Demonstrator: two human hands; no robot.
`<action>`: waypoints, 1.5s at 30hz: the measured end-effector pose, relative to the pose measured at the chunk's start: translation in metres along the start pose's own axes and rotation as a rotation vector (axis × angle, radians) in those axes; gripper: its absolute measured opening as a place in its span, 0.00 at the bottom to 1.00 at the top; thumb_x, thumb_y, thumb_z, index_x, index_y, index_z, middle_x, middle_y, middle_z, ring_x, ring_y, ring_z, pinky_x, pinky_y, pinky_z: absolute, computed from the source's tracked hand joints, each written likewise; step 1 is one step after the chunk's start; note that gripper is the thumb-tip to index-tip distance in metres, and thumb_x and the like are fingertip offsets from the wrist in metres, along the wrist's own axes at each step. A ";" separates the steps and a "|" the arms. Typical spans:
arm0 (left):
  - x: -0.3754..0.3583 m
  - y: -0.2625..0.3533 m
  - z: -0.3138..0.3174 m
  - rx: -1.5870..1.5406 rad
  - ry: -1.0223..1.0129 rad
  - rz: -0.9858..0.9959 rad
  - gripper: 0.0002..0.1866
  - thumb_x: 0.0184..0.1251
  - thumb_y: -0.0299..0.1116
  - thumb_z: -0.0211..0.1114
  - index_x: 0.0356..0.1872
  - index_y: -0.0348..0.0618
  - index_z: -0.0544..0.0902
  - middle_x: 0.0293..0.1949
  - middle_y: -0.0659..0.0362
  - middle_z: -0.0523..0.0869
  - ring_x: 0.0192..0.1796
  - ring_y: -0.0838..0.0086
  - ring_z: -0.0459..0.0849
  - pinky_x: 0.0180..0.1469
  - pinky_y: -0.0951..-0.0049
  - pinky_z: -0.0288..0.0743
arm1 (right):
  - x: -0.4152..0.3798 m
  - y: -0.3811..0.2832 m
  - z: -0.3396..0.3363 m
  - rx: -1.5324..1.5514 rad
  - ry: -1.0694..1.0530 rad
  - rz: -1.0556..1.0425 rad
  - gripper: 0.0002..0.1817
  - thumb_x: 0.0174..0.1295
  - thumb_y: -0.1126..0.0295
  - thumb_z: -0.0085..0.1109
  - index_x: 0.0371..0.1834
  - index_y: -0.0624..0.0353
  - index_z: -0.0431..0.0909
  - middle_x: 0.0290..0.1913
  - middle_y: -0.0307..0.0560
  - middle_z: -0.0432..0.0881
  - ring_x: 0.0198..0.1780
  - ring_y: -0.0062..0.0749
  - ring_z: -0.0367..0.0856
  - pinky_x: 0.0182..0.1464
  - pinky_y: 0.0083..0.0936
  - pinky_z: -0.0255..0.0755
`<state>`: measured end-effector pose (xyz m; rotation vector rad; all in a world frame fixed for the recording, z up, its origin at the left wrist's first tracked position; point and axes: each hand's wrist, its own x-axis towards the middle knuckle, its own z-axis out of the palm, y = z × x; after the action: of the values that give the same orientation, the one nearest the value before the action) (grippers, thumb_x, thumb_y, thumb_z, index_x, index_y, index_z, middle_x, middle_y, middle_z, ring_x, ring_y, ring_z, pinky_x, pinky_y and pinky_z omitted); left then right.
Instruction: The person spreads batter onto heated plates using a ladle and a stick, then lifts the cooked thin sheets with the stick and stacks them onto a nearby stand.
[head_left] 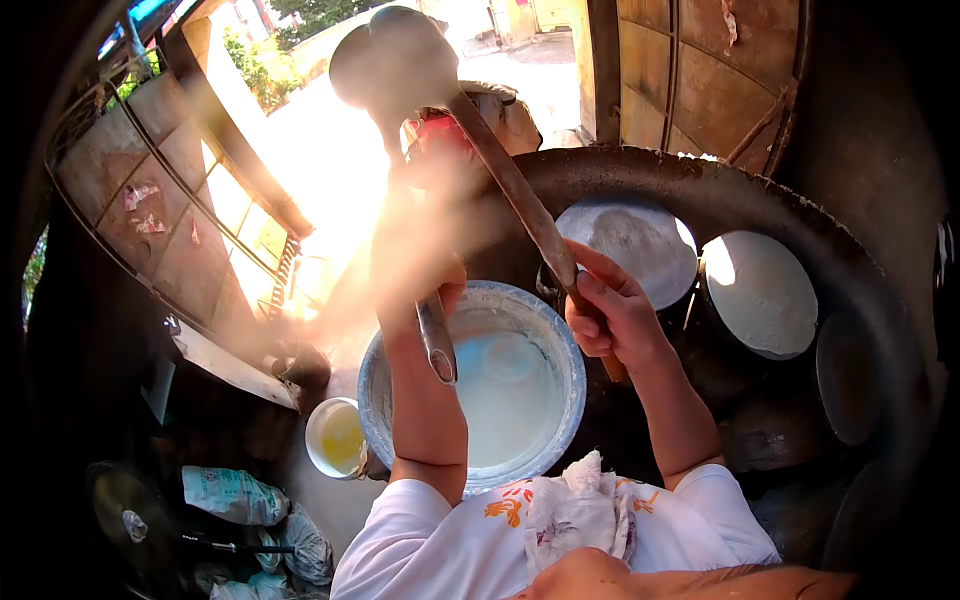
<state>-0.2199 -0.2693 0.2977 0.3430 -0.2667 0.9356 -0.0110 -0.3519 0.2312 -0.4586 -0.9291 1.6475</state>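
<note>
My left hand is closed round the metal handle of a ladle, above the left part of a large basin. Closed on a long wooden handle is my right hand, right of the basin. Both tools reach up and away, and their round heads overlap at the top of the view, partly blurred by haze. Beneath my hands the blue-white basin holds a pale, milky liquid.
Round pans with white batter and a whitish layer sit at the right in a dark round stove. A small tub with yellow liquid stands left of the basin. Plastic bags lie lower left.
</note>
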 end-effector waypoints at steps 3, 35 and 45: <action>-0.024 0.018 -0.032 -0.284 0.034 -0.150 0.21 0.77 0.42 0.42 0.21 0.45 0.62 0.16 0.67 0.60 0.11 0.85 0.61 0.12 0.81 0.64 | -0.018 0.044 -0.022 0.103 0.038 0.097 0.22 0.72 0.63 0.45 0.69 0.42 0.62 0.19 0.41 0.71 0.12 0.18 0.59 0.14 0.15 0.54; 0.135 -0.237 -0.215 -0.805 0.504 -0.821 0.20 0.75 0.41 0.47 0.20 0.47 0.64 0.12 0.68 0.62 0.13 0.82 0.63 0.20 0.79 0.65 | -0.161 0.086 -0.253 -0.349 1.253 -0.231 0.25 0.57 0.80 0.56 0.61 0.59 0.72 0.35 0.39 0.79 0.25 0.16 0.75 0.21 0.14 0.70; 0.201 -0.282 -0.306 0.248 0.740 -0.820 0.09 0.74 0.38 0.53 0.49 0.71 0.74 0.19 0.71 0.60 0.15 0.86 0.57 0.16 0.83 0.54 | -0.086 0.095 -0.282 -0.879 1.462 -0.317 0.22 0.45 0.84 0.58 0.49 0.65 0.77 0.41 0.48 0.75 0.44 0.33 0.76 0.43 0.27 0.72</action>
<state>0.1482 -0.1532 0.0441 0.2725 0.6412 0.2290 0.1562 -0.3441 -0.0295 -1.6837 -0.4365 0.2198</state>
